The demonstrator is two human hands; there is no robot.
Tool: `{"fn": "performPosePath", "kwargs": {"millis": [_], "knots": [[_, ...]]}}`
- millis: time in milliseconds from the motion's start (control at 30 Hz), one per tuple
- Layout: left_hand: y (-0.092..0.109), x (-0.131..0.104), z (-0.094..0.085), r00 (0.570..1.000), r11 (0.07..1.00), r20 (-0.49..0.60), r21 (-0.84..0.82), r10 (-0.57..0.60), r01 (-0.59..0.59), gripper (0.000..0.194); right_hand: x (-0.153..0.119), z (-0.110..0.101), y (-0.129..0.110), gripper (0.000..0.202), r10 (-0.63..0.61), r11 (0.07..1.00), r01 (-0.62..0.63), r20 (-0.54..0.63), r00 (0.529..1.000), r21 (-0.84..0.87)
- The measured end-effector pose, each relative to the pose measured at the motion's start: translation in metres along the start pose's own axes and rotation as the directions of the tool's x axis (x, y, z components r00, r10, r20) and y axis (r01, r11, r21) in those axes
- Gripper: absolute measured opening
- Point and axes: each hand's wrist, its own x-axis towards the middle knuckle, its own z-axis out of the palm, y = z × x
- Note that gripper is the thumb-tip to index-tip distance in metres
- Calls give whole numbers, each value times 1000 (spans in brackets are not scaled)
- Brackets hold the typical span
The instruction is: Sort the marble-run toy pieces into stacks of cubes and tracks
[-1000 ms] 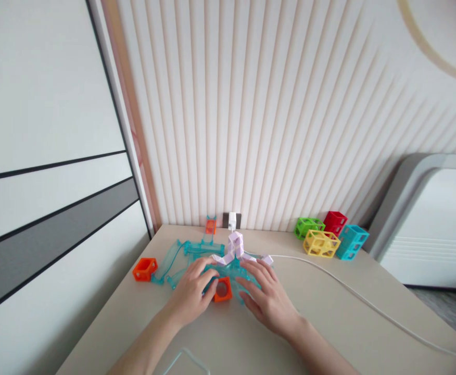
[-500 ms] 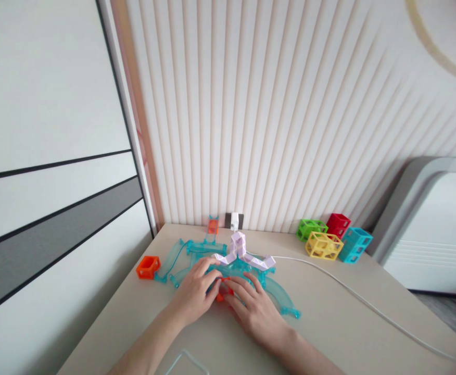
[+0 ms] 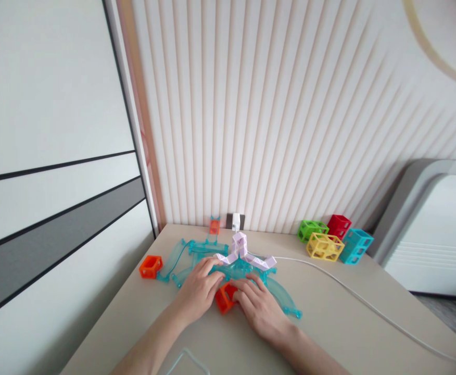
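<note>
A hollow orange block (image 3: 225, 298) sits tilted between the two hands, in front of the translucent teal track pieces (image 3: 283, 297) on the table (image 3: 341, 323). The right hand (image 3: 261, 308) has its bent fingers over the block's right edge and opening; its thumb is hidden, so I cannot tell whether that grip is closed. The left hand (image 3: 200, 286) is curled just beside the block's left side, over the teal pieces; I cannot tell whether its grip is closed on anything. The fingers cover part of the block's opening, so its inside is hard to make out.

At the far left, a second orange block (image 3: 150, 266) stands open side up beside the end of a teal strip; its contents are too small to tell. A lilac folding figure (image 3: 240, 249) stands among the teal pieces, its arms spread.

Near the wall on the right, four open-frame blocks sit grouped: yellow (image 3: 325, 247) in front of green (image 3: 313, 230) and red (image 3: 338, 226), with blue (image 3: 356, 246) to the right of yellow.
</note>
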Motion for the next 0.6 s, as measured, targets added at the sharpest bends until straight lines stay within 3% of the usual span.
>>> {"fn": "performPosePath", "kwargs": {"millis": [200,367,467,600], "knots": [[0,0,1,997,995,-75,-104,1,-9,22,0,-11,1,29,-45,999,44,-54,998,-24],[-14,3,-18,979,987,-197,-159,-47,16,26,2,-24,-2,31,-139,985,134,-38,990,-104],[-42,1,-38,927,983,-342,47,-153,180,25,1,-23,-4,30,-163,979,155,-50,985,-133],[-76,-12,-60,933,812,-207,459,-296,359,28,0,-19,-5,25,-98,977,76,-101,990,-197]]}}
